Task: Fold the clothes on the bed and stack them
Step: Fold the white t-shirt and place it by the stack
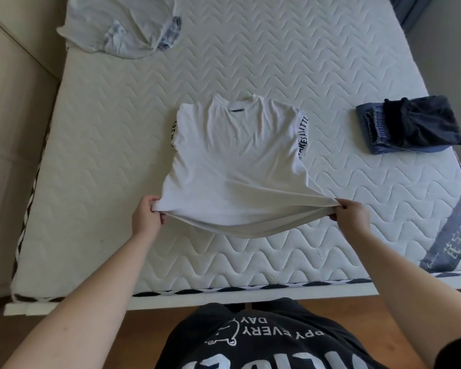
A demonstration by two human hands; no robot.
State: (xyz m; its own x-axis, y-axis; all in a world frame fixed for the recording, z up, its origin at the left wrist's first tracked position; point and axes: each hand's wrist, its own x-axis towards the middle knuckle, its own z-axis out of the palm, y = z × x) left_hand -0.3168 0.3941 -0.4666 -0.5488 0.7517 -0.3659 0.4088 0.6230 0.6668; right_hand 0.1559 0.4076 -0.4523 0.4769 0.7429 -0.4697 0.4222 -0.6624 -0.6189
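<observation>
A white T-shirt (237, 155) lies on the mattress with its collar away from me and both sleeves folded in, black lettering showing along each side. My left hand (146, 217) pinches the hem's left corner. My right hand (353, 217) pinches the right corner. The hem is lifted off the bed and sags between the two hands. A stack of folded dark clothes (410, 123), blue denim under a black piece, sits at the right side of the bed. A crumpled white and pale blue garment (123, 25) lies at the far left corner.
The quilted white mattress (250, 49) has its near edge just in front of my body. A beige wardrobe (11, 102) stands along the left. Wooden floor (144, 328) shows below the bed frame.
</observation>
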